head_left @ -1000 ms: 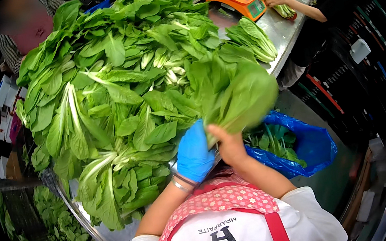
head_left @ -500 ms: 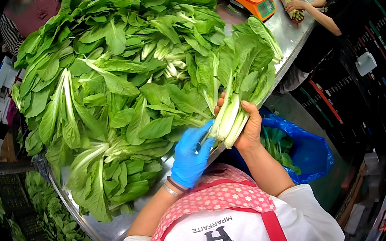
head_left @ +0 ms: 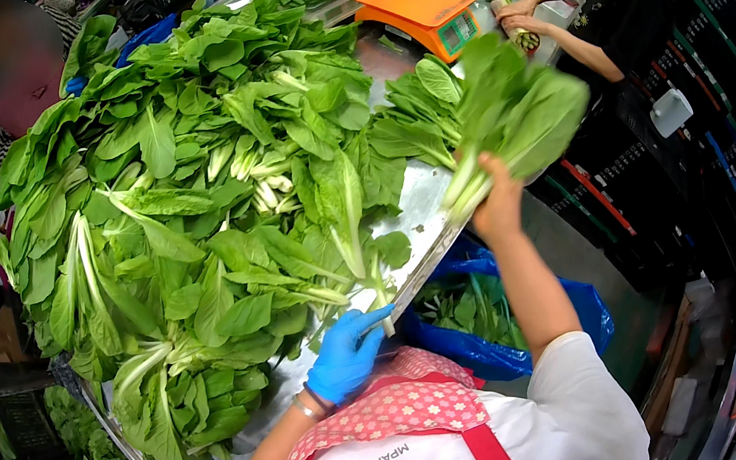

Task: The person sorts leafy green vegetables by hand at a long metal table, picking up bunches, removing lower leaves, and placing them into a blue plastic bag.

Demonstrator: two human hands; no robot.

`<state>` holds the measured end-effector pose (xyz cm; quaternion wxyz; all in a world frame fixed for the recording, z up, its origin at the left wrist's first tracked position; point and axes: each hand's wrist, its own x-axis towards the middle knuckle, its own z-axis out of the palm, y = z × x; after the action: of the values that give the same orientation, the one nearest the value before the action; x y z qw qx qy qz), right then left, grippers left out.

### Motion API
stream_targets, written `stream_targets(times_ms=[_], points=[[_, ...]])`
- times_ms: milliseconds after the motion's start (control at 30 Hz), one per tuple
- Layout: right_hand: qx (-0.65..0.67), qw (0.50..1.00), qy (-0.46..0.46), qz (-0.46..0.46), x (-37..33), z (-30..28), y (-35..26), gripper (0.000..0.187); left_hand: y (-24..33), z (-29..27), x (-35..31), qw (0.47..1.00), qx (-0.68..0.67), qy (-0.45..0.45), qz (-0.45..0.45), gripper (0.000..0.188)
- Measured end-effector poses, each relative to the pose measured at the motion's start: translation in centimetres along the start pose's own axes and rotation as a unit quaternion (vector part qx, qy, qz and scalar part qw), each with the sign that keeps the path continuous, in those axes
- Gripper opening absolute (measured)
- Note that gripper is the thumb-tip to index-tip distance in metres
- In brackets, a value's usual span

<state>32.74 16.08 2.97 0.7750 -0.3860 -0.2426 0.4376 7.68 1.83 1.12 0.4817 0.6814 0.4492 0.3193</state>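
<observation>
right arm (head_left: 541,299) stretched forward, bare right hand (head_left: 496,202) closed round a bunch (head_left: 532,119) over the right edge of the bench (head_left: 420,202), gloved left hand (head_left: 347,358) low by the near edge, fingers half-bent, any hold unclear, greens (head_left: 192,210) heaped ahead

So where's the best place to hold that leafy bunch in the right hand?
Probably around its pale stems, from the right, just below the leaves, as the right hand does: there the bunch narrows, while the broad leaves fan toward the upper right.

Produce workroom, heaped greens (head_left: 158,148), orange scale (head_left: 416,3)
</observation>
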Motion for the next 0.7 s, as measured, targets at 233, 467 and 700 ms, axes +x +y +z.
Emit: stream_targets(times_ms=[233,467,700], points=[[-0.621,0.717,-0.031,-0.314,20.0,-3.8,-2.3,0.05,2.0,2.2,3.6,0.977,-0.179,-0.116,0.004,0.046],[-0.77,0.613,-0.145,-0.098,24.9,-9.5,5.4,0.102,-0.3,3.9,3.3,0.986,-0.1,-0.12,-0.057,0.047],[-0.548,0.759,-0.227,-0.27,11.2,-3.4,1.4,0.035,-1.9,0.8,-0.9,0.907,-0.304,-0.035,-0.288,0.023]])
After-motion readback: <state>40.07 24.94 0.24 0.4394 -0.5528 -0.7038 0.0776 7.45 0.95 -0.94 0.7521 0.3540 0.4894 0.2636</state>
